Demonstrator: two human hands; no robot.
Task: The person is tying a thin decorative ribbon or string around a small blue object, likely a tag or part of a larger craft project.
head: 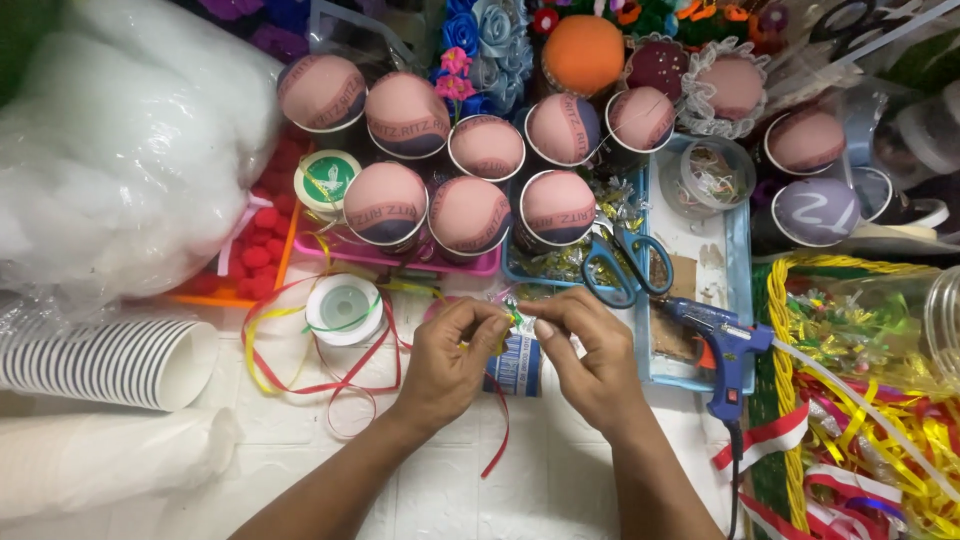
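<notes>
1. Left hand (455, 350) and right hand (590, 355) both pinch a small shiny bow (518, 318) between their fingertips.
2. The bow sits just above the cup (518, 365), equally near both hands.
3. Glue gun (722, 345) lies right of the cup.

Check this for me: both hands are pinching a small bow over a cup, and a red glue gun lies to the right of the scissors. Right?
Not quite. In the head view the glue gun is blue, not red. The rest holds: the left hand and right hand pinch a small bow over a cup, and the gun lies right of the scissors.
</notes>
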